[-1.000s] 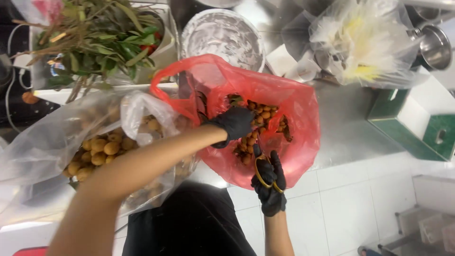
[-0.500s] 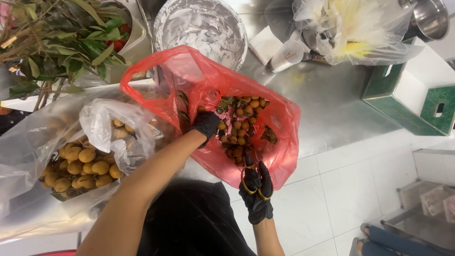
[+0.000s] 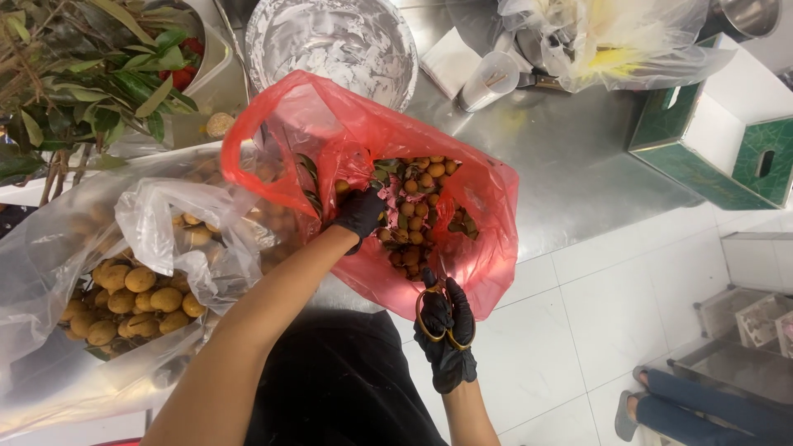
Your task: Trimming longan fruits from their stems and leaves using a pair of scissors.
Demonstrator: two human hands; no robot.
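Left hand (image 3: 361, 212) is down in the red bag (image 3: 487, 248), gloved fingers closed on a longan cluster (image 3: 413, 206). Right hand (image 3: 446, 330) grips yellow-handled scissors (image 3: 431, 310), blades just below that cluster; best snip close to the stem, clear of the fingertips.

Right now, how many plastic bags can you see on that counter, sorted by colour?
Red bag, left hand inside it: 1
Clear bags holding round tan fruit: 1
Clear bags holding pale and yellow scraps: 1
Total: 3

A clear bag of tan round fruit (image 3: 132, 289) lies beside leafy branches (image 3: 91, 74). Further along the steel counter (image 3: 562, 165) — a white-smeared metal bowl (image 3: 330, 41) and a green-and-white box (image 3: 719, 132).
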